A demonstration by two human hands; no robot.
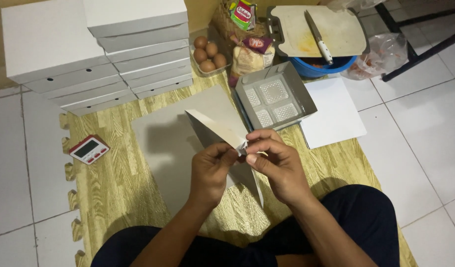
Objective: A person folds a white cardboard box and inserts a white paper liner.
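Observation:
I hold a flat grey-white cardboard box blank (215,129) above my lap, partly folded, with one flap raised toward the left. My left hand (211,170) pinches its near corner from the left. From the right, my right hand (277,160) grips the same corner, fingers curled over the edge. Both thumbs meet at the fold. Beneath the piece lies a larger flat cardboard sheet (160,141) on a wood-pattern foam mat (101,183).
Two stacks of folded white boxes (96,54) stand at the back left. An open box with clear plastic cups (274,96) sits ahead, white paper (334,116) beside it. Also around: a red-white timer (89,149), eggs (209,53), snack packets, a cutting board with knife (319,29) on a blue bowl.

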